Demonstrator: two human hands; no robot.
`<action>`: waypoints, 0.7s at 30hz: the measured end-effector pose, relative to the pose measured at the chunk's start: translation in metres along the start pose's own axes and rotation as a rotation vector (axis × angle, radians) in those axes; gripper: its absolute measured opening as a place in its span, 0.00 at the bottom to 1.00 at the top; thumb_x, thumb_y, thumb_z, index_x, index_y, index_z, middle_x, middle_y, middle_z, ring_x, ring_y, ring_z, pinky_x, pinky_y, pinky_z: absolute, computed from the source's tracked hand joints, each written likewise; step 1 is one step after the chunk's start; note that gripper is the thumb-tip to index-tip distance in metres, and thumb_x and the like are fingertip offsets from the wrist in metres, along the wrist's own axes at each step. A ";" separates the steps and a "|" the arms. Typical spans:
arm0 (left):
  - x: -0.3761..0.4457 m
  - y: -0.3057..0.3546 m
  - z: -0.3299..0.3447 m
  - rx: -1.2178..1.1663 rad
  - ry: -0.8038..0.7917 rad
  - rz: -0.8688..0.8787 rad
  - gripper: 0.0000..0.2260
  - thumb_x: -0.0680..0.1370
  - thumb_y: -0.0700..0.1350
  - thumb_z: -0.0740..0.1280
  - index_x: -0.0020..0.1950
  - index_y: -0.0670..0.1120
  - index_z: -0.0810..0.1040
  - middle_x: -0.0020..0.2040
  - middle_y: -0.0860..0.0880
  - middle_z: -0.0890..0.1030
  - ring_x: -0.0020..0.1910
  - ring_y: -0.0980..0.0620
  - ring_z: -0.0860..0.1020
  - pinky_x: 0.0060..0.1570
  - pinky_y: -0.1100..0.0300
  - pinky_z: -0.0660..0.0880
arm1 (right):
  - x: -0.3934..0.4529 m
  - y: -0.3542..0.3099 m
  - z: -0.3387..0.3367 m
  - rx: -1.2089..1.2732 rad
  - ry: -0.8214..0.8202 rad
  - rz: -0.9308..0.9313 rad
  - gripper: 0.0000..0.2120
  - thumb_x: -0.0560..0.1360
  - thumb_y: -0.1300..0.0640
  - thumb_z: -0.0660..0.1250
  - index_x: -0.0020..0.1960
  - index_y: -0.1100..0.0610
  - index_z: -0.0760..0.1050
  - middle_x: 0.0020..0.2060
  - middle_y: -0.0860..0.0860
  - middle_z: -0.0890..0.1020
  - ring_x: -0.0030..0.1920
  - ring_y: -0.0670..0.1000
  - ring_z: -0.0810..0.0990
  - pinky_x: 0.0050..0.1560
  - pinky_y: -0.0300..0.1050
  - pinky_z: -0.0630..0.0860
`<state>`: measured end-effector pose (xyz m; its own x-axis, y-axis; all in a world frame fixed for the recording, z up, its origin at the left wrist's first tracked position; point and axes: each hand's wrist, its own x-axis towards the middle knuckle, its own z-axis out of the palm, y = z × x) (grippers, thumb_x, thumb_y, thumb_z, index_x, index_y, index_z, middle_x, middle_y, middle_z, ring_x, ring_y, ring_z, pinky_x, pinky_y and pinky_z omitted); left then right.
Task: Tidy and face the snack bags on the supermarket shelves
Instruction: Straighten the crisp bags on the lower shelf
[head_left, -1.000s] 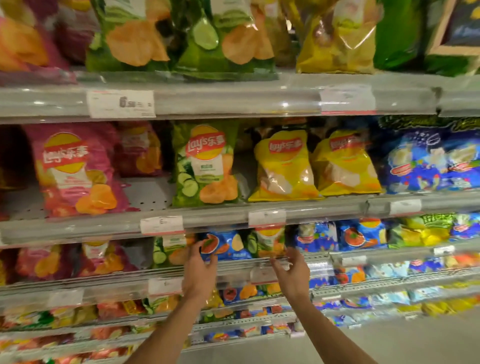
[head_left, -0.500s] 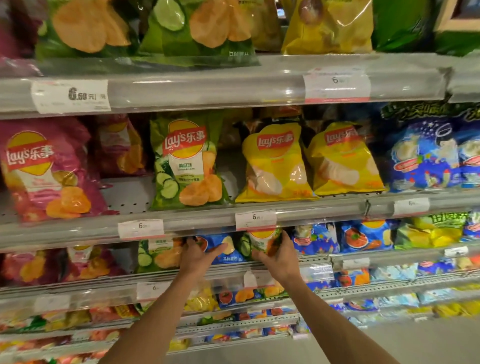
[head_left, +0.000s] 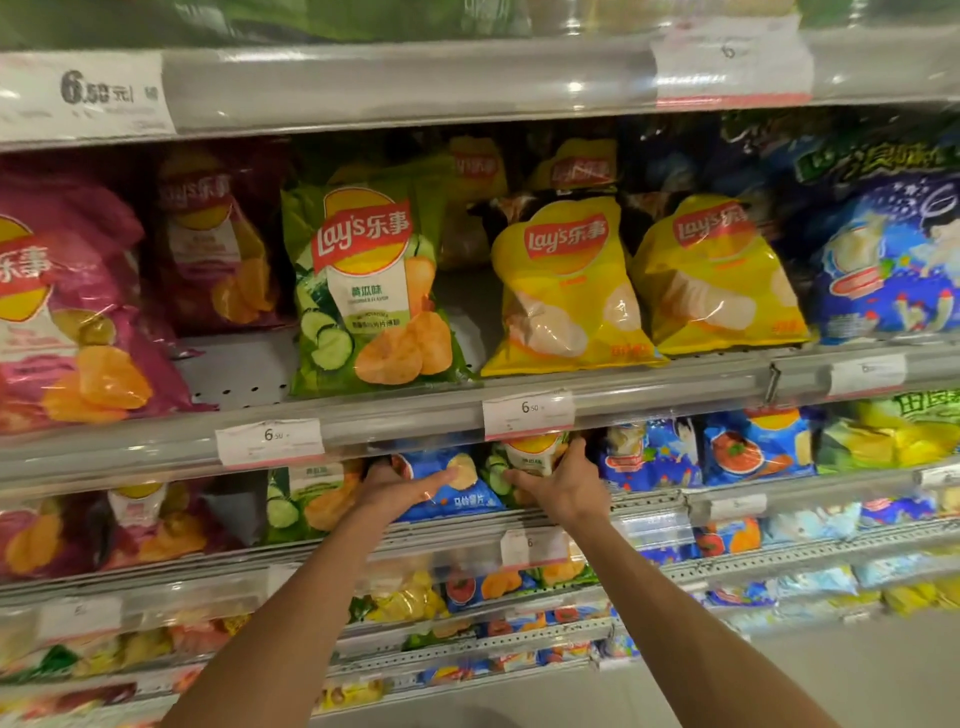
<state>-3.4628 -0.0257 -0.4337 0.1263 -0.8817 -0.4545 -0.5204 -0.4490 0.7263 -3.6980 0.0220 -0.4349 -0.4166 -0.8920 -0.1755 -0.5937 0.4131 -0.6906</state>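
Left hand (head_left: 397, 488) holds the blue bag (head_left: 452, 491); right hand (head_left: 558, 486) apparently grips the half-hidden green bag (head_left: 524, 462).

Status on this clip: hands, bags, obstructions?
Left hand grips blue bag. Right hand grips small green bag. Nothing visibly blocking.
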 end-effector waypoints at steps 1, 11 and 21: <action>0.000 0.000 0.000 -0.013 0.000 0.004 0.42 0.48 0.70 0.79 0.52 0.45 0.77 0.47 0.47 0.84 0.46 0.50 0.83 0.54 0.51 0.80 | -0.001 -0.001 0.000 0.001 0.008 -0.001 0.41 0.62 0.31 0.78 0.60 0.53 0.64 0.58 0.53 0.81 0.60 0.59 0.81 0.54 0.54 0.77; -0.011 -0.004 -0.012 -0.160 0.066 0.036 0.32 0.59 0.57 0.84 0.53 0.42 0.76 0.48 0.43 0.80 0.45 0.48 0.77 0.45 0.57 0.74 | -0.020 -0.009 -0.003 0.242 0.089 -0.039 0.34 0.63 0.43 0.83 0.57 0.50 0.66 0.53 0.50 0.83 0.55 0.56 0.83 0.55 0.55 0.81; -0.021 -0.005 -0.034 -0.287 -0.040 0.067 0.26 0.59 0.53 0.84 0.34 0.48 0.66 0.25 0.47 0.71 0.34 0.45 0.79 0.53 0.51 0.80 | -0.044 -0.029 -0.023 0.216 0.132 -0.068 0.35 0.62 0.42 0.83 0.60 0.52 0.69 0.54 0.50 0.83 0.55 0.56 0.83 0.56 0.56 0.80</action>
<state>-3.4345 -0.0099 -0.4107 0.0634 -0.9070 -0.4164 -0.2654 -0.4175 0.8690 -3.6783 0.0537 -0.3907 -0.4759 -0.8786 -0.0404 -0.4682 0.2919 -0.8340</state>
